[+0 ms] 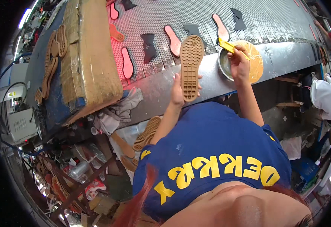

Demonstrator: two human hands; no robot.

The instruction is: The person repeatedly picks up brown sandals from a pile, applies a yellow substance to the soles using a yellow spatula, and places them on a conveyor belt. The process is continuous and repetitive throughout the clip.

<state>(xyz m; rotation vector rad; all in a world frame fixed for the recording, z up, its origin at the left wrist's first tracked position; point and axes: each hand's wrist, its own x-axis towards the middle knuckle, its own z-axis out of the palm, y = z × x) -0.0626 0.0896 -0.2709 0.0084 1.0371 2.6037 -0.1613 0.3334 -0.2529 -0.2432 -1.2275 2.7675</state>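
Observation:
Upright in my left hand [177,91] is a tan rubber shoe sole [191,64], its wavy and gridded tread facing up. My fingers wrap its heel end from both sides. To the right, my right hand [240,62] is closed on a flat yellow tool [226,45]; its kind is not plain. That hand is over a round metal bowl [222,66], partly covered by an orange-tan disc [255,61]. Beyond my hands, pink-topped insole pieces [172,39] and black cut pieces [149,47] lie on the mesh belt [207,11].
A metal ledge [154,96] runs along the belt's near side. At left, a taped cardboard panel [97,49] stands beside a blue surface with several tan soles [61,39]. More soles [147,133] lie low by my left arm. A white cloth item [326,96] hangs at right.

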